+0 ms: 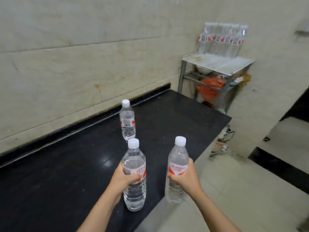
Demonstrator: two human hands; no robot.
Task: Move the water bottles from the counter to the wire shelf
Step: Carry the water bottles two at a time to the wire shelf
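Observation:
My left hand (124, 177) grips a clear water bottle (135, 191) with a white cap and red label, held upright above the black counter (58, 181). My right hand (185, 178) grips a second, similar water bottle (178, 158), upright near the counter's front edge. A third water bottle (127, 121) stands alone on the counter, farther back toward the wall. At the far right corner stands the wire shelf (217, 61), with several water bottles (220, 41) lined up on its top against the wall.
A white bowl (203, 69) and an orange plastic bag (210, 87) sit on the shelf's lower levels. A tiled wall runs behind the counter. Pale floor tiles with a black strip (275, 169) lie to the right, cables near the counter's end.

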